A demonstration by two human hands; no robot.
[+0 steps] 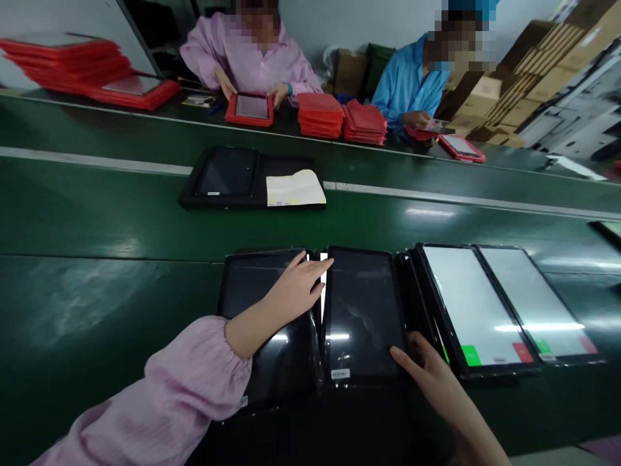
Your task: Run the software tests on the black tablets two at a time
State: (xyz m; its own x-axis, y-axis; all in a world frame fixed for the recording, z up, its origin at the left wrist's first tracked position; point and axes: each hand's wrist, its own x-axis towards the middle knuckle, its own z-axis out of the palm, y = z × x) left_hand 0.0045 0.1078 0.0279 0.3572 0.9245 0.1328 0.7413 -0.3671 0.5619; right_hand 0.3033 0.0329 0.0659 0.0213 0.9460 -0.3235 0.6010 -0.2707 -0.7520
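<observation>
A dark-screened tablet with a small white label at its lower left lies in front of me. My left hand reaches over to its upper left edge, fingers stretched and somewhat apart, fingertips at the rim. At the lower right corner my right hand grips the same tablet, thumb on the front and the other fingers at the side, partly hidden. Under my left forearm lies another dark tablet. To the right, tablets with lit white screens show green and red corner blocks.
Across the green bench, a black tray holds a tablet and white paper. Two co-workers sit opposite, handling red-framed tablets. Stacks of red sleeves and red-cased items stand along the far edge.
</observation>
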